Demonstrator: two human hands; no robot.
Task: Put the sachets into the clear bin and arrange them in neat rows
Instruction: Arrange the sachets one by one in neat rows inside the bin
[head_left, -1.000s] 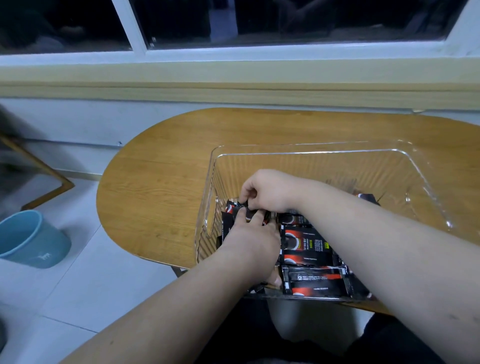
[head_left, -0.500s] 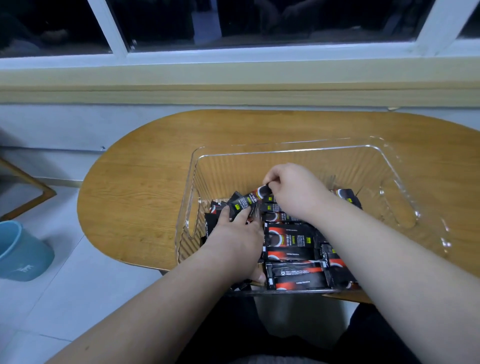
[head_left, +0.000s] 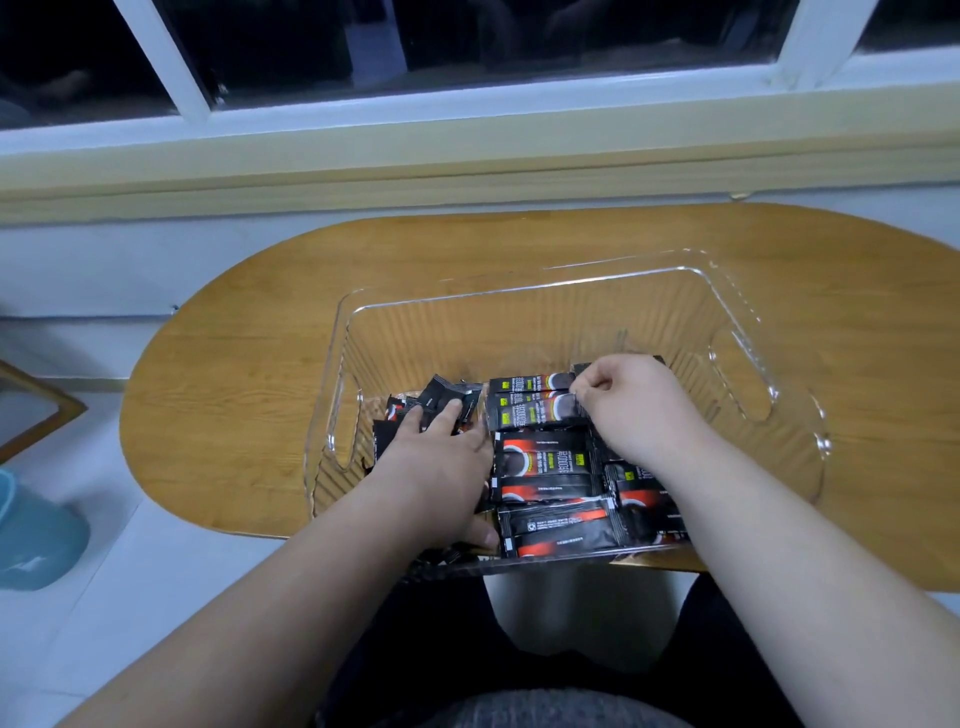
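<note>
Right hand (head_left: 634, 405) sits further right than before, pinching a sachet (head_left: 535, 411) end in the far row of the clear bin (head_left: 519, 296), left hand (head_left: 441, 462) flat-fingered on loose sachets (head_left: 447, 397); a hard tug may skew the neat rows (head_left: 545, 467).

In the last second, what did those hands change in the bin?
The right hand carried one sachet rightward from the loose pile and laid it at the far end of the row, still pinching its end. The left hand stayed resting on the pile; the clear bin kept its place.
</note>
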